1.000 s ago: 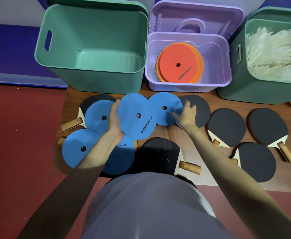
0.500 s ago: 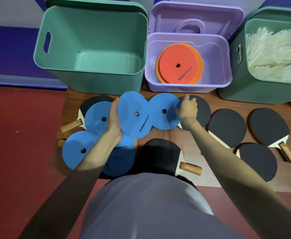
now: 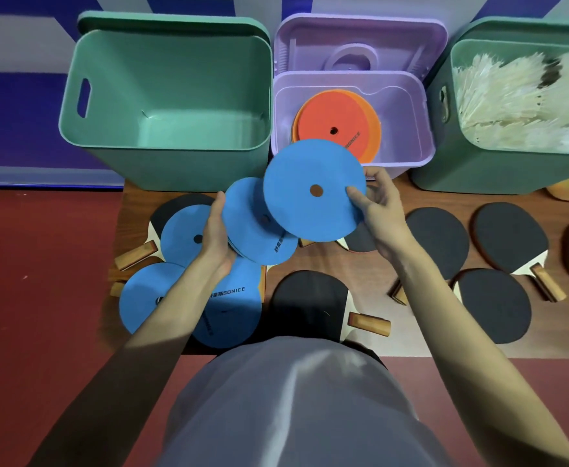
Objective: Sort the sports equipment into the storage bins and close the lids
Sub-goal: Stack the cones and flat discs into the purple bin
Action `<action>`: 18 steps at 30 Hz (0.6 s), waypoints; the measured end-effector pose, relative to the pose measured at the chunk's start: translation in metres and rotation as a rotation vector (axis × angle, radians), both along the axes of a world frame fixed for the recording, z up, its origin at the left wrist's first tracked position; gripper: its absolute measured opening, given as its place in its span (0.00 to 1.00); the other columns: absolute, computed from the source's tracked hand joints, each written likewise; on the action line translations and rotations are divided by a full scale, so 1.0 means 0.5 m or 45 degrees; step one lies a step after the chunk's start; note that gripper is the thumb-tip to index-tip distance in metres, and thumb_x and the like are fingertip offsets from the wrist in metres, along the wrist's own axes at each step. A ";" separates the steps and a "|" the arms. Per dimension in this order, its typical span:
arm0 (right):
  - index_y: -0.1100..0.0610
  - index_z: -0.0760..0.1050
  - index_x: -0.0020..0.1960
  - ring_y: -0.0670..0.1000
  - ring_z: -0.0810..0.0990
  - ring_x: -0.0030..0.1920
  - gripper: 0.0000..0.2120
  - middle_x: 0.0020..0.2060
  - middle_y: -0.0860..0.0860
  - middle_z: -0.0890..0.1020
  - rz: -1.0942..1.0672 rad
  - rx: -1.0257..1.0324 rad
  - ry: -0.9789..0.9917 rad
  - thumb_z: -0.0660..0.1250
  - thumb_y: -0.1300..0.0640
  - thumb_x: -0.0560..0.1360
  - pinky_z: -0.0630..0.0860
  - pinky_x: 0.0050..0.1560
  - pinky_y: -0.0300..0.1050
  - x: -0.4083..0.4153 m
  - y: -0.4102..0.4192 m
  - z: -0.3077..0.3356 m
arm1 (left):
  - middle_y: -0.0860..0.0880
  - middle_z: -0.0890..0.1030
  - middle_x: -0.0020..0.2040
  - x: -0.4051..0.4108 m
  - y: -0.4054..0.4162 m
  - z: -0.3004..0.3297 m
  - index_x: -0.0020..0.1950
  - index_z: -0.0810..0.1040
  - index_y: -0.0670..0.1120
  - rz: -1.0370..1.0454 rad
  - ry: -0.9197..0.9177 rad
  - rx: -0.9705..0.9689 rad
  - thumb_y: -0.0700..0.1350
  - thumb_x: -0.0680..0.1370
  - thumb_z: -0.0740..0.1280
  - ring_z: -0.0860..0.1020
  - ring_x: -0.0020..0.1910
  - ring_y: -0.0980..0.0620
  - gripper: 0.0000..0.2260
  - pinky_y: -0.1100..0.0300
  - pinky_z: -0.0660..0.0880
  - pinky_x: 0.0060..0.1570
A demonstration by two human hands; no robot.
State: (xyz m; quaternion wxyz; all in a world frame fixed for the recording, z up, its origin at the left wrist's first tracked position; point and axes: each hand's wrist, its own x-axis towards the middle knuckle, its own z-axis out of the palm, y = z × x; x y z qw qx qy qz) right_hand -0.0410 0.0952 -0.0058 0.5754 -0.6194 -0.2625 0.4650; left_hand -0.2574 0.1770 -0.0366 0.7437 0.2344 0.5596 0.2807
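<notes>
Blue discs lifted at the bench's back edge, before the open bins.

The empty green bin (image 3: 162, 96) and purple bin (image 3: 350, 153) of orange discs (image 3: 337, 128) stand open behind. The right hand (image 3: 377, 210) fingers pinch a raised blue disc (image 3: 310, 190); the left hand (image 3: 217, 237) grips a second blue disc (image 3: 256, 227). Paddles (image 3: 436, 244) crowd the bench's right side.

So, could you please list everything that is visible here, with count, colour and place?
Blue discs: five visible, one lifted, one in left grip, three on mat.
Orange discs: stack, in purple bin.
Purple lid: one, propped behind its bin.
Green bins: two; left empty, right holds white shuttlecocks.
Table tennis paddles: about eight, black, on the wooden mat.
Left hand: holds a blue disc.
Right hand: pinches the lifted disc.
</notes>
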 end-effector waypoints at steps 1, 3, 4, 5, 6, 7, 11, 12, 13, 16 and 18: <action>0.61 0.67 0.56 0.52 0.82 0.45 0.08 0.48 0.58 0.80 0.030 -0.009 0.087 0.61 0.68 0.79 0.80 0.42 0.45 -0.006 0.003 0.002 | 0.51 0.85 0.51 0.005 -0.001 0.005 0.55 0.81 0.50 -0.016 -0.043 -0.007 0.58 0.82 0.53 0.82 0.52 0.51 0.20 0.56 0.77 0.46; 0.61 0.68 0.56 0.53 0.82 0.46 0.07 0.51 0.57 0.80 0.117 -0.065 0.105 0.61 0.67 0.79 0.80 0.43 0.47 -0.019 0.011 -0.009 | 0.49 0.83 0.56 0.016 -0.004 0.011 0.61 0.79 0.49 -0.035 -0.142 -0.019 0.57 0.83 0.51 0.81 0.55 0.50 0.21 0.54 0.77 0.50; 0.60 0.68 0.55 0.52 0.82 0.47 0.06 0.52 0.56 0.80 0.160 -0.095 0.039 0.62 0.66 0.79 0.80 0.45 0.48 -0.024 0.013 -0.021 | 0.47 0.82 0.58 0.022 -0.006 0.013 0.63 0.78 0.48 -0.034 -0.188 -0.028 0.56 0.83 0.50 0.81 0.56 0.48 0.21 0.53 0.78 0.51; 0.60 0.69 0.54 0.52 0.82 0.48 0.06 0.51 0.54 0.80 0.192 -0.111 -0.079 0.63 0.66 0.78 0.80 0.46 0.48 -0.029 0.015 -0.032 | 0.46 0.82 0.59 0.028 -0.008 0.016 0.64 0.77 0.46 -0.035 -0.216 -0.036 0.55 0.84 0.50 0.81 0.56 0.48 0.22 0.52 0.78 0.51; 0.60 0.70 0.54 0.52 0.81 0.48 0.06 0.50 0.54 0.80 0.200 -0.111 -0.232 0.64 0.65 0.78 0.79 0.47 0.49 -0.030 0.016 -0.044 | 0.45 0.82 0.58 0.033 -0.010 0.019 0.64 0.77 0.45 -0.035 -0.232 -0.038 0.55 0.84 0.49 0.81 0.55 0.47 0.22 0.52 0.78 0.50; 0.60 0.71 0.55 0.53 0.80 0.48 0.07 0.49 0.54 0.80 0.196 -0.111 -0.400 0.65 0.64 0.77 0.78 0.48 0.50 -0.030 0.018 -0.052 | 0.45 0.82 0.58 0.038 -0.011 0.022 0.63 0.77 0.45 -0.028 -0.244 -0.042 0.55 0.84 0.49 0.81 0.55 0.46 0.22 0.52 0.78 0.50; 0.56 0.76 0.57 0.54 0.76 0.46 0.12 0.44 0.54 0.78 0.156 -0.171 -0.854 0.70 0.58 0.74 0.75 0.47 0.48 -0.009 0.025 -0.063 | 0.42 0.81 0.59 0.062 -0.003 0.024 0.62 0.78 0.44 0.012 -0.285 -0.059 0.56 0.84 0.49 0.79 0.60 0.41 0.23 0.46 0.76 0.58; 0.56 0.76 0.58 0.52 0.74 0.48 0.14 0.46 0.54 0.77 0.164 -0.180 -0.888 0.70 0.57 0.73 0.75 0.47 0.45 0.001 0.028 -0.067 | 0.41 0.81 0.59 0.070 0.000 0.024 0.62 0.78 0.44 0.023 -0.289 -0.055 0.56 0.83 0.49 0.78 0.60 0.41 0.24 0.44 0.75 0.59; 0.55 0.76 0.60 0.49 0.73 0.49 0.16 0.49 0.54 0.77 0.178 -0.184 -0.912 0.70 0.55 0.73 0.74 0.48 0.40 0.009 0.030 -0.067 | 0.41 0.82 0.58 0.080 0.004 0.027 0.60 0.79 0.44 0.027 -0.302 -0.053 0.56 0.83 0.49 0.79 0.59 0.40 0.24 0.44 0.75 0.58; 0.54 0.73 0.66 0.46 0.71 0.54 0.20 0.57 0.55 0.77 0.204 -0.175 -0.934 0.66 0.52 0.75 0.72 0.51 0.35 0.033 0.038 -0.064 | 0.43 0.84 0.51 0.118 0.018 0.048 0.53 0.81 0.45 0.023 -0.344 -0.023 0.56 0.83 0.51 0.82 0.51 0.42 0.23 0.48 0.78 0.52; 0.57 0.70 0.68 0.48 0.73 0.55 0.18 0.57 0.52 0.77 0.211 -0.157 -0.910 0.63 0.57 0.78 0.71 0.51 0.35 0.046 0.047 -0.050 | 0.43 0.84 0.47 0.151 0.034 0.065 0.49 0.81 0.45 0.025 -0.356 0.000 0.55 0.82 0.52 0.83 0.46 0.43 0.22 0.50 0.78 0.49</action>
